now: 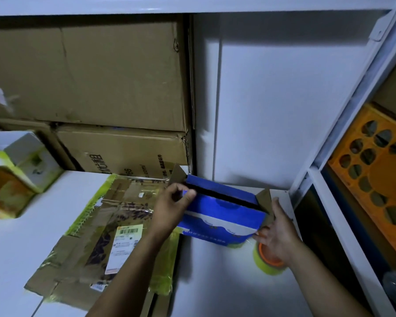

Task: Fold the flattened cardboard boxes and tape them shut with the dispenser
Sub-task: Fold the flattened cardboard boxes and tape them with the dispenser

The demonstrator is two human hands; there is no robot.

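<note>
Orange perforated crate point(380, 181) in white shelving point(343, 115)

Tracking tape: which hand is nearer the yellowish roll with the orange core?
Right: the right hand lies over the tape roll; the left hand grips the blue cardboard box farther left.

Bare tabletop point(215, 284) lies open at six o'clock of the blue box point(222, 211); stacked cartons point(101, 88) block eleven, shelf post point(327, 207) three.

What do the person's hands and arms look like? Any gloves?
No gloves. The left hand and right hand are bare, with no rings showing. The left forearm and right forearm are bare too: no sleeves, watch or bracelet in view.
</note>
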